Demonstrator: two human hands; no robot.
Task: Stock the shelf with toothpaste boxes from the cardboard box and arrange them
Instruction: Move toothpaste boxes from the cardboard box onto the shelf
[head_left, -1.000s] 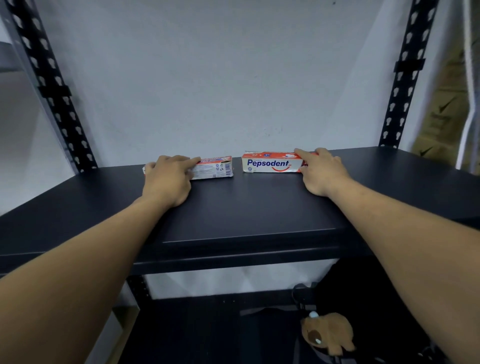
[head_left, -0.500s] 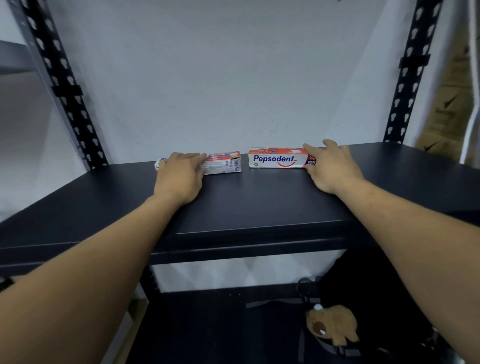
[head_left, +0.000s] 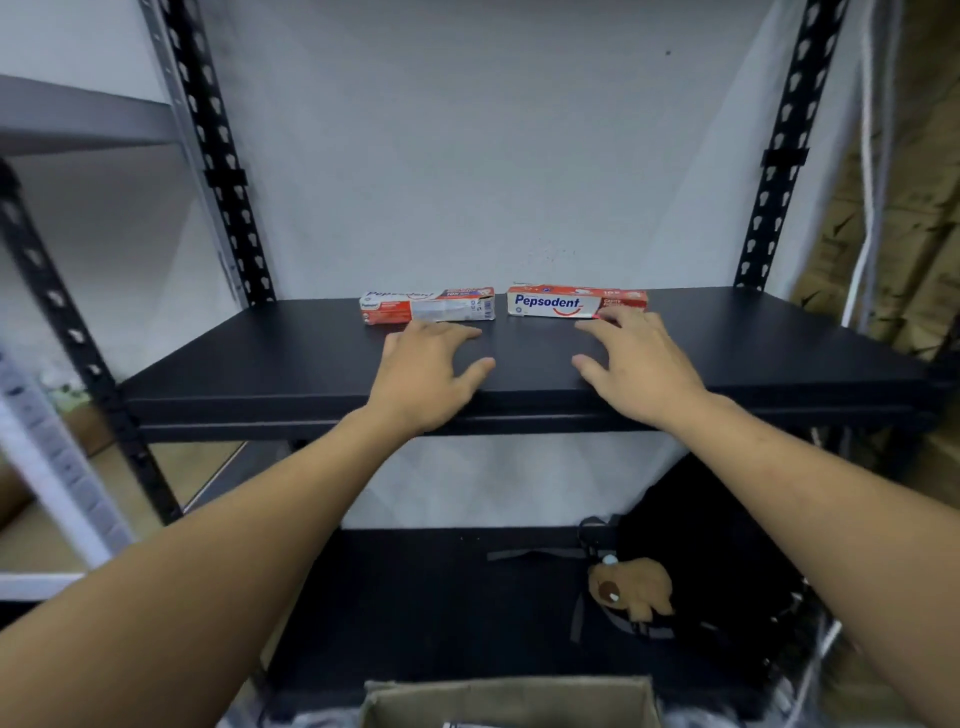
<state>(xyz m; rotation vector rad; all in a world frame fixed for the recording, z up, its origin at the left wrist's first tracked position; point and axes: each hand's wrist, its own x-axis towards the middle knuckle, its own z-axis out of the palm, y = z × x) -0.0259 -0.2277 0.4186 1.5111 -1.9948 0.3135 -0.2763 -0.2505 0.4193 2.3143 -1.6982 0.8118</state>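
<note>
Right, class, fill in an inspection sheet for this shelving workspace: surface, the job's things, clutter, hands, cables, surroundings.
Surface: black shelf, matte, with two boxes at its back.
Job's things: left toothpaste box and right toothpaste box lie flat, end to end with a gap between them; cardboard box open at the frame's bottom edge.
Clutter: black backpack with a brown plush charm on the lower shelf.
Hands: left hand and right hand open, fingers spread, holding nothing; fingertips near the boxes, contact unclear.
Cables: a white cord, perhaps a pipe, hangs far right.
Surroundings: white wall, slotted black uprights, brown cartons at right.
</note>
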